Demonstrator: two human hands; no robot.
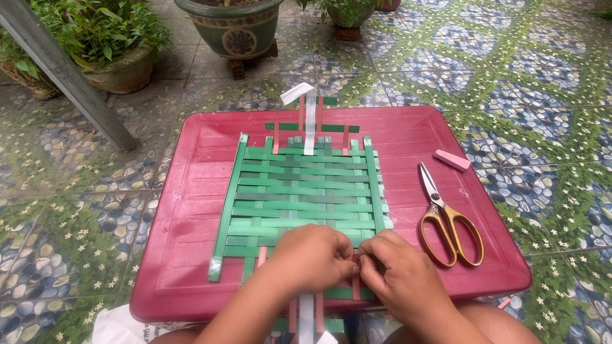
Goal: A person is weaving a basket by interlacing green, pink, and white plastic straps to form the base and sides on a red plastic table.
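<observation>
A tiled patio floor with a green and pebble pattern (542, 76) carries a flat dark-red plastic tray (191, 255), which serves as the work surface. The left hand (312, 258) is closed, pinching a strip end at the near edge of the woven mat of green paper strips (299, 191). The right hand (398, 274) meets it, fingertips narrowed on the same spot. The grip should stay close to the weave so that the strip seats flat and square against its neighbours. A white centre strip (310, 124) runs out past the far edge. The yellow-handled scissors (446, 220) lie on the tray well to the right, and a pink block (451, 160) sits beyond them. The left side of the tray offers room; glazed plant pots (233, 28) stand well apart
</observation>
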